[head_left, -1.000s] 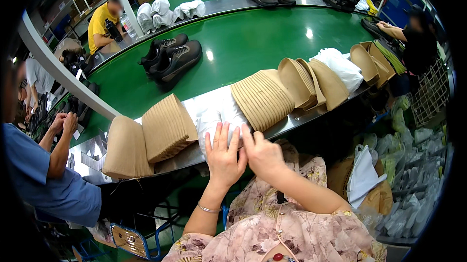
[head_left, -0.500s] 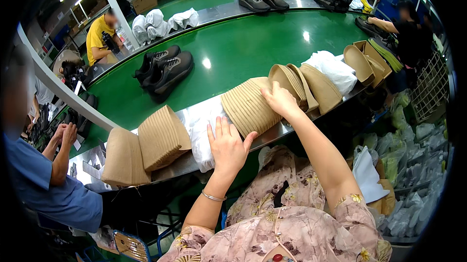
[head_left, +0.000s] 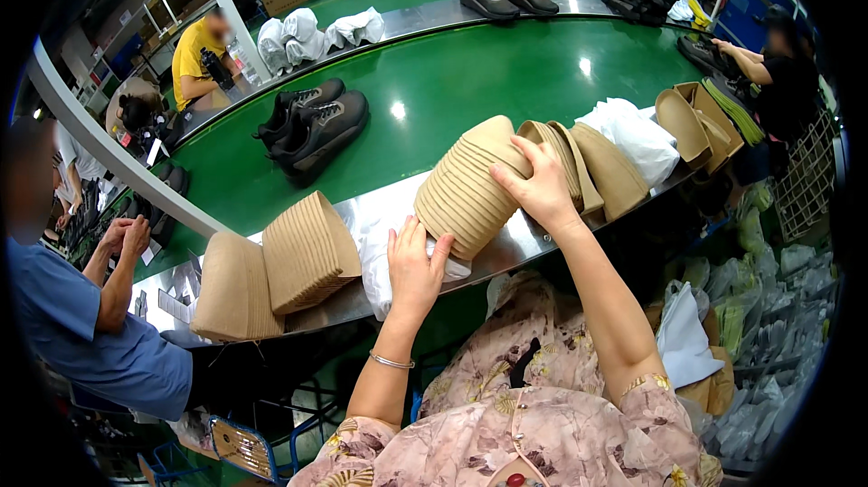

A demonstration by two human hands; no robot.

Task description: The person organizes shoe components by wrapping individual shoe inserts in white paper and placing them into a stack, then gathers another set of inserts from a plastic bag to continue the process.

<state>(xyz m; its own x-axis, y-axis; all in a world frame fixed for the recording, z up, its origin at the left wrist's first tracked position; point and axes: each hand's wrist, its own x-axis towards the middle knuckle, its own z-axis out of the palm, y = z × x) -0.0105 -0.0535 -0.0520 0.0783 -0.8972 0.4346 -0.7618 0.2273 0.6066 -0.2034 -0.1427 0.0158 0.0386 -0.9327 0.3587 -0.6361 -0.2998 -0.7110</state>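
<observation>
A stack of nested, curved tan cardboard pieces (head_left: 472, 193) is tilted between my two hands at the metal edge of the table. My right hand (head_left: 545, 189) grips its upper right end, thumb and fingers spread over the outermost piece. At the lower left end, my left hand (head_left: 417, 268) presses its fingers and thumb against the stack. A crumpled white plastic bag (head_left: 375, 283) lies beside and partly under my left hand. More curved tan pieces (head_left: 608, 170) stand just right of my right hand.
Further stacks of tan pieces (head_left: 310, 247) stand to the left. Dark shoes (head_left: 318, 134) sit on the green tabletop (head_left: 434, 80). A person in blue (head_left: 108, 315) works at left; others work across the table. Plastic-wrapped items (head_left: 768, 342) fill the lower right.
The stack has been tipped up, its upper right end raised. My right hand has shifted slightly right along with it, and my left hand has moved against its lower end.
</observation>
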